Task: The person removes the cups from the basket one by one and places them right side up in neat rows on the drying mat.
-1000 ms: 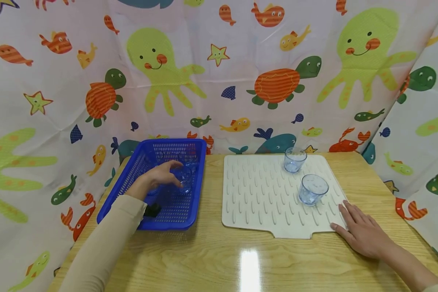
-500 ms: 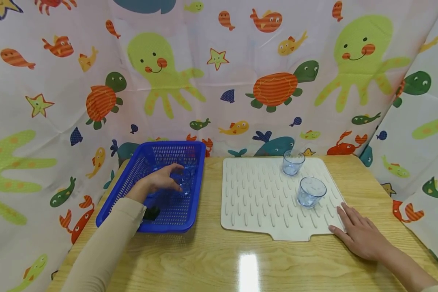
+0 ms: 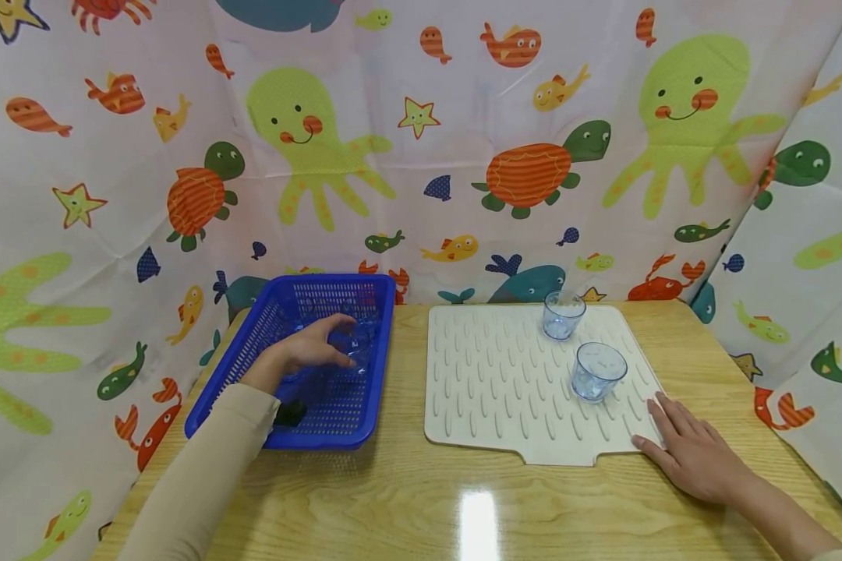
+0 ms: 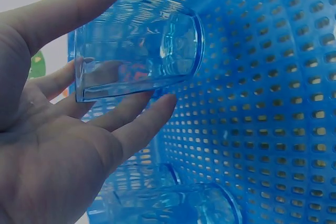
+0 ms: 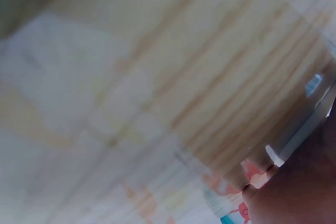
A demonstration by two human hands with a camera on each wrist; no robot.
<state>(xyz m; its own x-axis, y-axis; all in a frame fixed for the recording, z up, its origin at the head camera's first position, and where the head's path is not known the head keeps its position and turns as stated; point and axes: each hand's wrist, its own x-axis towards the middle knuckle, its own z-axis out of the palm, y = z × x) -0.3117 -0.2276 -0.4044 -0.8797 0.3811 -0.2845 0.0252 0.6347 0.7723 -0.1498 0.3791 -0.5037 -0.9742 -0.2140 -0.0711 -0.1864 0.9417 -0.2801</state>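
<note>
My left hand (image 3: 313, 345) reaches into a blue plastic basket (image 3: 382, 382) at the left of the table. In the left wrist view its thumb and fingers (image 4: 147, 121) are around the sides of a clear drinking glass (image 4: 152, 51), with the rim toward the palm. More glasses (image 4: 178, 205) lie below it in the basket. My right hand (image 3: 695, 452) lies flat with straight fingers at the front right corner of a white ribbed draining mat (image 3: 484, 374). On that mat stand a front glass (image 3: 599, 372) and a back glass (image 3: 564, 315).
The wooden table (image 3: 407, 499) carries the basket and the mat, with bare wood between them. A sea-animal printed curtain (image 3: 435, 93) hangs behind and at both sides. A black object (image 3: 291, 413) sits by the left wrist. The right wrist view is mostly blurred.
The head view has tilted slightly, so everything sits a little lower in it. The left hand stays at the glass in the basket, and the right hand keeps its place at the mat's corner.
</note>
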